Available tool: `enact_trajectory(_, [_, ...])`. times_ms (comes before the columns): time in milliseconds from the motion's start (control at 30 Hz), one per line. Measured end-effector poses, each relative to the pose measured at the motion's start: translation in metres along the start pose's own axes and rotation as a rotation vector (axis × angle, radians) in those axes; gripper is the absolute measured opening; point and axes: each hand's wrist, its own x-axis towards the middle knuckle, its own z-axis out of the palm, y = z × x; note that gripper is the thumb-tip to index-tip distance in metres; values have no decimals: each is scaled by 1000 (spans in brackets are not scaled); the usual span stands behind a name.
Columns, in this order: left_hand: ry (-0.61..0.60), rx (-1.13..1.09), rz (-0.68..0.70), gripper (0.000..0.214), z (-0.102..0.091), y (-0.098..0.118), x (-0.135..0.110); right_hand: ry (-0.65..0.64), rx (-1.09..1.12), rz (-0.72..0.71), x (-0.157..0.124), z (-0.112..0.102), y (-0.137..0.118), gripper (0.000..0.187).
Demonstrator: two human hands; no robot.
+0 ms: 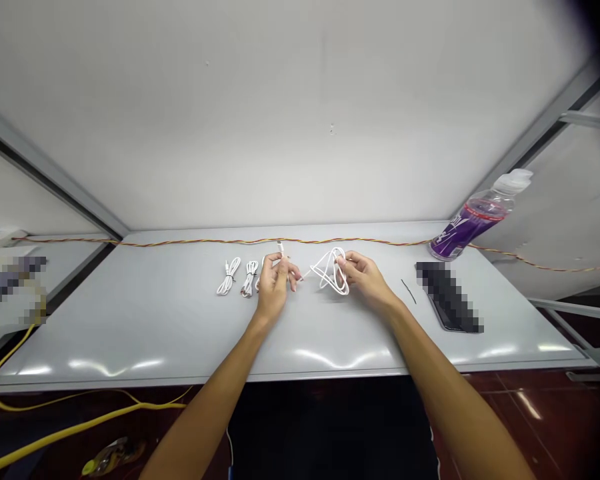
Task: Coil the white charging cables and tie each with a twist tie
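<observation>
Cable (329, 281) in R hand (369, 277), plug (281, 247) L hand (275, 281)

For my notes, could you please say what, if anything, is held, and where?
A white cable: the left hand grips a plug, the right hand its loops.

Smooth plastic cable (336, 280), glossy tabletop (145, 300), plastic bottle (471, 223)

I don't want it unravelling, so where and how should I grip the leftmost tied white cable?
Probably pinch the leftmost white cable across its middle, coming from the left. A dark tie gathers its long loops there, and another bundled white cable lies close on its right.
</observation>
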Motion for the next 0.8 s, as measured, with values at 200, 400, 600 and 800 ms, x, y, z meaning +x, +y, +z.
enact_trajectory(200, [-65, 56, -112, 36, 3, -4, -2, -9, 41, 57, -2, -3, -3, 35])
enact_trajectory(400, [-252, 51, -215, 37, 5, 1, -5, -93, 97, 47, -4, -3, -5, 31])
enact_trajectory(600, [-320, 55, -263, 45, 7, 5, -6, -222, 142, 60, -7, 0, -6, 20])
enact_trajectory(800, [-322, 29, -250, 33, 7, 7, -6, -153, -12, 33, -4, 3, -2, 26])
